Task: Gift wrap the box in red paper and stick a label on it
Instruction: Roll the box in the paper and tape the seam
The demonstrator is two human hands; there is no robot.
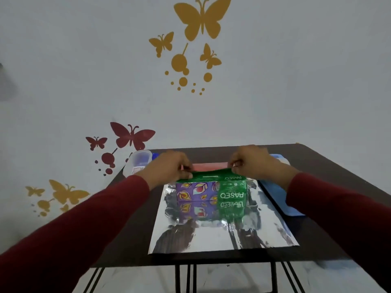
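Observation:
A green and purple tissue box point(211, 188) stands on a sheet of wrapping paper point(222, 233) that lies with its shiny silver side up on the dark table point(135, 240). The paper's far edge, its red side showing point(209, 166), is lifted up behind the box. My left hand point(167, 166) pinches that edge at the box's far left corner. My right hand point(251, 160) pinches it at the far right corner. Both hands hover over the top back of the box. No label is visible.
A clear plastic container point(138, 162) sits at the table's far left corner. A blue flat object point(281, 199) lies along the right side of the paper. A wall with butterfly decals rises just behind the table. The table's front edge is near me.

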